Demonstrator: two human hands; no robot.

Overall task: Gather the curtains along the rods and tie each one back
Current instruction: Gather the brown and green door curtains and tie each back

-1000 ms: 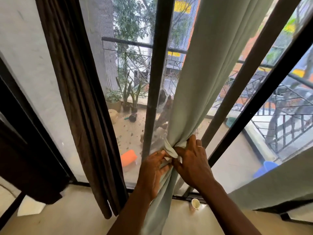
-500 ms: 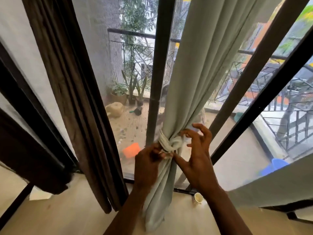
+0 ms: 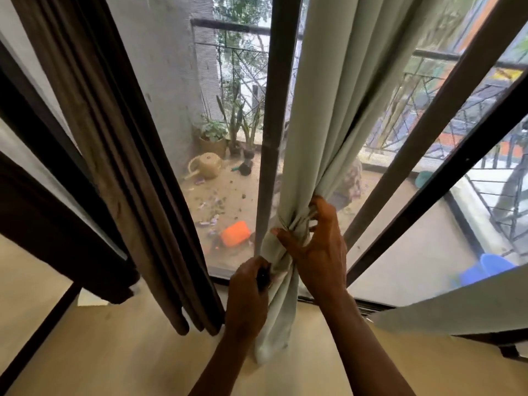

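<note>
Gap between brown curtain (image 3: 120, 167) and pale curtain (image 3: 328, 110), dark window post (image 3: 271, 110) within it, pane (image 3: 228, 195) behind.

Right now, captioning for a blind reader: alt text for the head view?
Two hands gather a pale green curtain at a balcony door: the right hand pinches the bunched folds, the left hand grips the fabric below. A brown curtain hangs left.

my left hand (image 3: 248, 292): low, fingers curled on the pale curtain (image 3: 328, 110) | my right hand (image 3: 315, 247): higher, thumb and fingers clawed round its bunch | forearms extended forward
</note>
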